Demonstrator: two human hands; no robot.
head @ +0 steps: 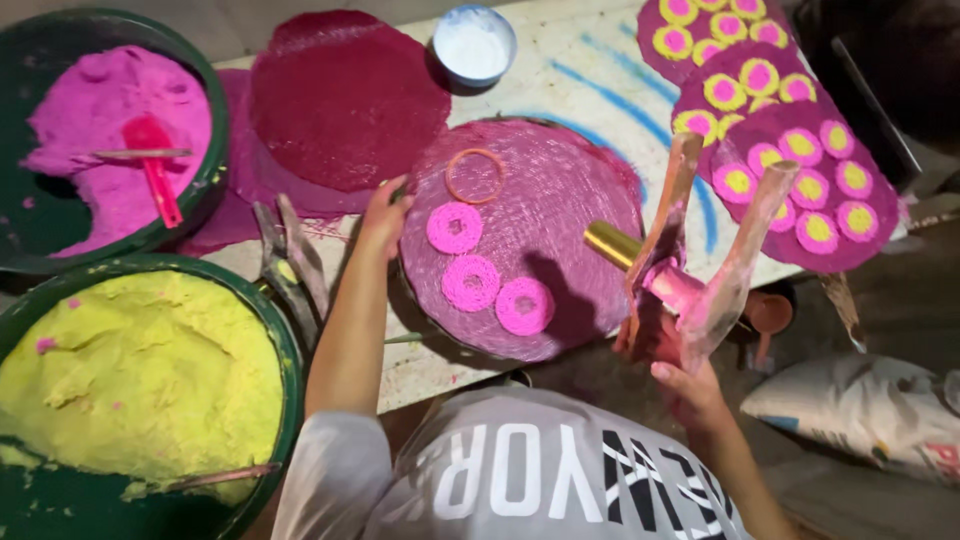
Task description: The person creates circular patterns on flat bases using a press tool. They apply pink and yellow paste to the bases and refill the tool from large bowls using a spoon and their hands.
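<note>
My left hand (384,214) grips the left rim of a round woven mat (560,190) stained pink, lying on the table. Three pink spiral rings (470,282) sit on the mat, and a thin orange ring (475,176) lies near its top. My right hand (672,355) holds a pink-stained hand press (690,250) with two wooden handles and a brass barrel, raised over the mat's right edge.
A green tub of pink dough (110,130) with a red scoop stands top left, a green tub of yellow dough (140,380) below it. Dark red mats (345,100), a white bowl (473,44), mats of pink-and-yellow rings (790,150), a white sack (870,410).
</note>
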